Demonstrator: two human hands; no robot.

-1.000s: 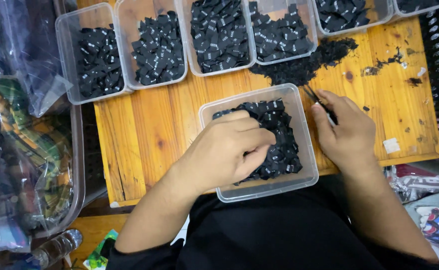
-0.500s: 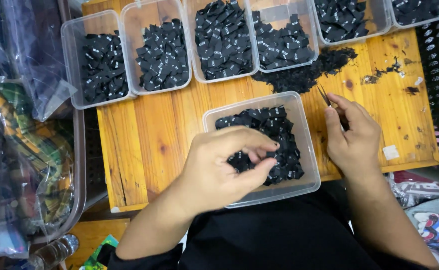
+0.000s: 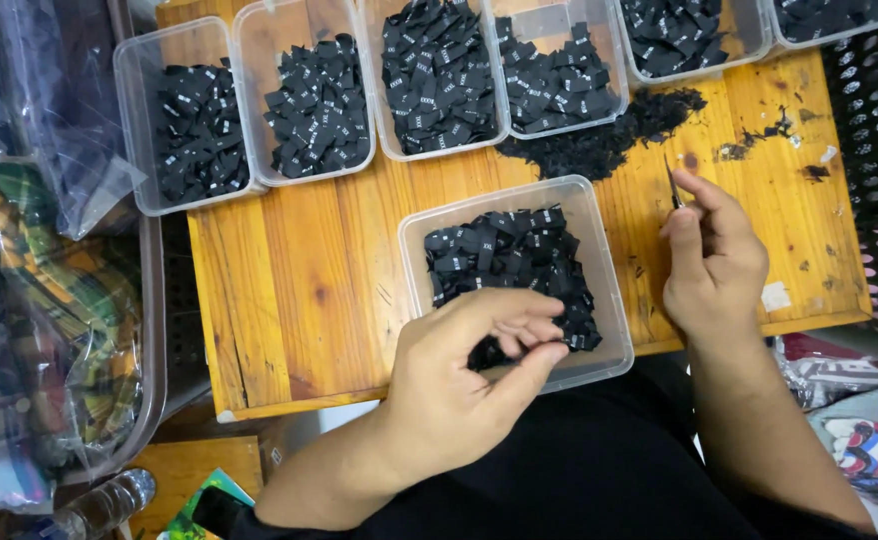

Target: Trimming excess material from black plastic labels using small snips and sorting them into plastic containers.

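Bare forearms, no sleeves visible; black garment (image 3: 599, 470) below.

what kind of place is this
Probably a garment workshop's label-sorting bench. Clear tubs of small black woven labels line a wooden board, the right hand holds a thin pointed tool, and bagged printed fabric lies beside it.

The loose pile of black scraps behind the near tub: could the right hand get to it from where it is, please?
Probably yes: the right hand, gripping a thin tool, sits beside the near tub, with bare board between it and the pile.
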